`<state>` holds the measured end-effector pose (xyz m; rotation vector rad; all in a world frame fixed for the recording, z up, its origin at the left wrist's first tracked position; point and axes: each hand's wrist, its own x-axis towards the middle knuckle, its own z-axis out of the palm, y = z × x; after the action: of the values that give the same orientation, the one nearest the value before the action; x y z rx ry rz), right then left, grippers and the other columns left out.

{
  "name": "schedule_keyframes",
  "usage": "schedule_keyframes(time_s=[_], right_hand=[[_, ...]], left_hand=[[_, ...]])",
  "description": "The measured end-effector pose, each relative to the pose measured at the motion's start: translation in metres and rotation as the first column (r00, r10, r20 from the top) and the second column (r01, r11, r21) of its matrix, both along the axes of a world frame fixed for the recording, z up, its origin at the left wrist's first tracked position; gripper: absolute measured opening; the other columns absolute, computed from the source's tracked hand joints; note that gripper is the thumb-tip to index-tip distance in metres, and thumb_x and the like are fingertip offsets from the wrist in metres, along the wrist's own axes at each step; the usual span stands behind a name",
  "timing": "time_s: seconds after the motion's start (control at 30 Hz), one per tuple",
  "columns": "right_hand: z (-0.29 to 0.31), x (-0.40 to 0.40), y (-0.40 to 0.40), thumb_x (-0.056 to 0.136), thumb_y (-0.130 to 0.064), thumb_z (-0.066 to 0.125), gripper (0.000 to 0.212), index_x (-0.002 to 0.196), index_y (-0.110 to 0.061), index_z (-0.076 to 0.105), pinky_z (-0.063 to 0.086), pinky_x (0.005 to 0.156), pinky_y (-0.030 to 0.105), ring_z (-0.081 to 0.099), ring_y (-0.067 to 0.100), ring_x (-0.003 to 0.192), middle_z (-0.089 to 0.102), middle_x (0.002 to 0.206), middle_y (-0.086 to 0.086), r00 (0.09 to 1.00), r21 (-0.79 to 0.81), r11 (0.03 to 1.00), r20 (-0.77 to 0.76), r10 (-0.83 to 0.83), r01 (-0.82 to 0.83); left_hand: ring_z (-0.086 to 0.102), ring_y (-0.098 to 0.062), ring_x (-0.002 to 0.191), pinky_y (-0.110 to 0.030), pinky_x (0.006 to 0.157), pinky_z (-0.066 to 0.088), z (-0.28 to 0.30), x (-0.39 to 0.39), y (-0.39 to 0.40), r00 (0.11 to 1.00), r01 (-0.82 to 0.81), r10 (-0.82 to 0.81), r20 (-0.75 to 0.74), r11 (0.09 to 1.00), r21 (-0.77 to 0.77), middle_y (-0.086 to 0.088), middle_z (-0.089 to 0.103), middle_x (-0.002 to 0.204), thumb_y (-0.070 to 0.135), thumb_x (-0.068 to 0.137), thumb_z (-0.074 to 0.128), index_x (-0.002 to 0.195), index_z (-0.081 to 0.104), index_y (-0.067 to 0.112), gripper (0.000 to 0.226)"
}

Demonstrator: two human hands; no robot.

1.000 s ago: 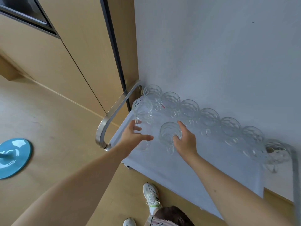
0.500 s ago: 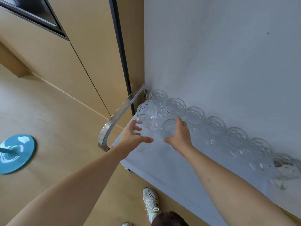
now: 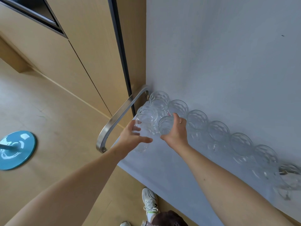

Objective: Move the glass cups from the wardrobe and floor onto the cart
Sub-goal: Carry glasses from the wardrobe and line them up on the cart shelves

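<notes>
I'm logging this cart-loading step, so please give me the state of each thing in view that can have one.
Left hand: grips a tall clear glass cup.
Tall clear glass cup: upright, at the cart's handle end.
Right hand: grips a small faceted glass cup.
Small faceted glass cup: upright, in front of the row.
Row of faceted glass cups: upright, along the wall.
Grey cart top: carries the cups.
Curved metal cart handle: untouched.

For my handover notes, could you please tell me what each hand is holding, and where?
The left hand grips a smooth clear glass cup round its side wall; the right hand grips a faceted clear glass cup by its side.
</notes>
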<state>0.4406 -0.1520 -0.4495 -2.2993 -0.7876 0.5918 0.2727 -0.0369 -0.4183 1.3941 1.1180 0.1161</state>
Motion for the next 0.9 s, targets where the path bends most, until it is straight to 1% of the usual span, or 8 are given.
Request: schedule_keyframes(time_s=[0.1,0.2,0.3,0.4,0.5,0.6,0.8,0.9], right_hand=[[-0.003,-0.002,0.002,0.062,-0.016,0.090,0.105,0.147,-0.031,0.029,0.043,0.083,0.023,0.045,0.020,0.107,0.024,0.136,0.005,1.000,0.042,0.999,0.003,-0.009,0.009],[-0.005,-0.003,0.004,0.061,-0.013,0.090,0.103,0.144,-0.032,0.032,0.043,0.082,0.022,0.043,0.018,0.105,0.019,0.127,-0.004,1.000,0.073,0.997,-0.002,-0.017,0.017],[-0.004,0.000,0.003,0.060,-0.010,0.090,0.101,0.144,-0.032,0.037,0.043,0.083,0.023,0.046,0.018,0.107,0.022,0.131,-0.002,0.999,0.102,0.995,-0.030,-0.013,0.016],[-0.003,0.002,-0.001,0.061,-0.009,0.091,0.101,0.145,-0.030,0.040,0.042,0.084,0.018,0.045,0.014,0.109,0.026,0.136,0.000,0.999,0.116,0.993,-0.036,-0.001,0.005],[0.000,0.001,-0.003,0.061,-0.013,0.093,0.103,0.147,-0.027,0.039,0.045,0.088,0.026,0.048,0.016,0.113,0.031,0.140,0.000,1.000,0.092,0.996,0.008,0.006,-0.007],[0.005,-0.002,-0.003,0.062,-0.014,0.093,0.102,0.148,-0.026,0.038,0.047,0.094,0.033,0.049,0.023,0.123,0.038,0.141,0.001,0.998,0.054,0.999,0.055,0.005,-0.008],[0.019,-0.013,-0.008,0.067,-0.014,0.089,0.096,0.149,-0.024,0.038,0.047,0.099,0.037,0.048,0.029,0.127,0.044,0.142,0.005,0.995,-0.007,1.000,0.100,-0.015,0.016],[0.031,-0.024,-0.013,0.069,-0.018,0.088,0.095,0.149,-0.024,0.037,0.044,0.099,0.038,0.044,0.030,0.130,0.043,0.145,0.006,0.988,-0.026,0.997,0.138,-0.072,0.076]], left_hand=[[0.061,-0.006,0.105,-0.022,0.066,0.045,-0.001,0.002,0.002,1.000,0.009,-0.009,0.000,1.000,-0.004,0.010,0.059,0.119,0.030,0.057,0.099,0.125,0.052,0.043,0.084],[0.061,-0.008,0.106,-0.022,0.067,0.046,0.000,0.003,0.004,1.000,0.020,-0.020,-0.002,1.000,-0.009,0.008,0.060,0.120,0.028,0.058,0.099,0.126,0.052,0.042,0.084],[0.061,-0.013,0.110,-0.022,0.069,0.046,0.002,0.005,0.005,0.999,0.036,-0.036,-0.002,0.999,-0.007,0.006,0.059,0.121,0.026,0.061,0.098,0.127,0.051,0.040,0.082],[0.060,-0.015,0.112,-0.026,0.073,0.048,0.004,0.006,0.006,0.998,0.055,-0.055,-0.005,0.998,-0.006,0.006,0.059,0.122,0.025,0.062,0.097,0.129,0.051,0.038,0.083],[0.060,-0.014,0.111,-0.030,0.079,0.048,0.006,0.008,0.006,0.997,0.081,-0.081,-0.016,0.997,0.002,0.007,0.059,0.121,0.026,0.061,0.098,0.129,0.051,0.039,0.084],[0.059,-0.010,0.108,-0.027,0.074,0.048,0.009,0.010,0.005,0.994,0.105,-0.104,-0.015,0.994,0.022,0.009,0.059,0.120,0.029,0.059,0.098,0.129,0.050,0.040,0.085],[0.059,-0.007,0.106,-0.023,0.068,0.047,0.020,0.008,0.010,0.984,0.177,-0.177,-0.008,0.982,0.059,0.011,0.059,0.118,0.032,0.057,0.099,0.122,0.049,0.046,0.083],[0.060,-0.009,0.107,-0.028,0.074,0.049,0.027,-0.001,0.017,0.977,0.212,-0.214,0.021,0.974,0.085,0.010,0.059,0.118,0.031,0.056,0.099,0.124,0.051,0.043,0.085]])
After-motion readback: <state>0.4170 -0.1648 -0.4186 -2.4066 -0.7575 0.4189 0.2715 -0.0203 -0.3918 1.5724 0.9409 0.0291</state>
